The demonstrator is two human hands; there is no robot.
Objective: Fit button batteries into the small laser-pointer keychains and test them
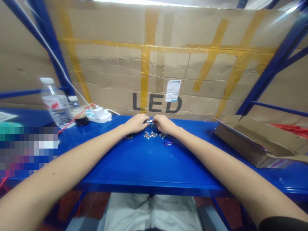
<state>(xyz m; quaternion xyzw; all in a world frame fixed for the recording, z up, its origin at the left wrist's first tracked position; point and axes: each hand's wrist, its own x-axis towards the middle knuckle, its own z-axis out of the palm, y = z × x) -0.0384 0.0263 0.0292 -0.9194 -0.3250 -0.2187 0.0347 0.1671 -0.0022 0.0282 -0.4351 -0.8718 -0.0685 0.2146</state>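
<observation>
My left hand [137, 123] and my right hand [164, 124] meet near the far edge of the blue table. Fingers of both hands are closed on a small silvery piece [150, 121], mostly hidden by the fingertips, so its exact kind is unclear. Just in front lies a group of small shiny metal pieces [150, 135]. A smaller metal cluster [162, 136] sits below my right hand. Several dark small pieces [130, 136] lie under my left wrist. Closer to me rests a purple carabiner [168, 143], apart from both hands.
A large cardboard box [108, 70] marked LED stands behind the blue table [144, 166]. To the left are a water bottle [56, 106], a smaller bottle with dark liquid [80, 115] and a white power strip [102, 116] with cables. An open cardboard box [250, 150] sits right.
</observation>
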